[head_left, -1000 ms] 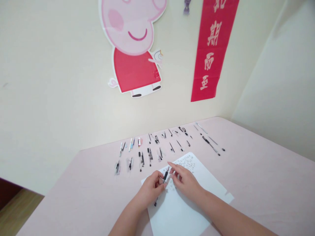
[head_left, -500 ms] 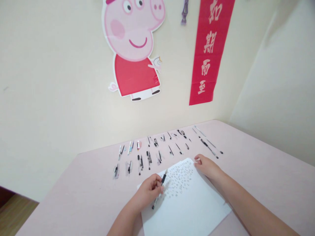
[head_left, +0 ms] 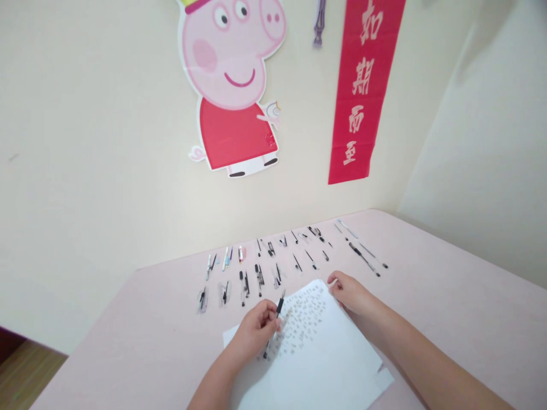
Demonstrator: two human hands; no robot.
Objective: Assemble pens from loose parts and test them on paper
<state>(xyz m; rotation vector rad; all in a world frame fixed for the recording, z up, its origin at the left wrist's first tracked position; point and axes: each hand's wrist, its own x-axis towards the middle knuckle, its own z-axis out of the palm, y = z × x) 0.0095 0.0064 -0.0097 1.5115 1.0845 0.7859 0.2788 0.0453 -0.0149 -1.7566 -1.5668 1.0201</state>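
My left hand (head_left: 257, 326) is closed around a pen (head_left: 280, 306) with a clear barrel and black grip; its tip points up and away from me. This hand rests over the left part of a white sheet of paper (head_left: 316, 370). Small dark handwritten marks cover the sheet's upper part. My right hand (head_left: 349, 291) pinches the sheet's far right edge between thumb and fingers. Corners of what looks like a second sheet (head_left: 386, 380) stick out below it at the lower right and at the left.
Taken-apart pens (head_left: 258, 278) lie in rows across the far side of the pink table (head_left: 141, 330). Longer pen parts (head_left: 363, 257) lie at the right. The wall behind bears a cartoon pig cutout (head_left: 237, 131) and a red banner (head_left: 363, 91).
My right hand has moved slightly left, and the written sheet has shifted left and turned with it. More of the sheet underneath shows at the lower right. The pen stays in my left hand.
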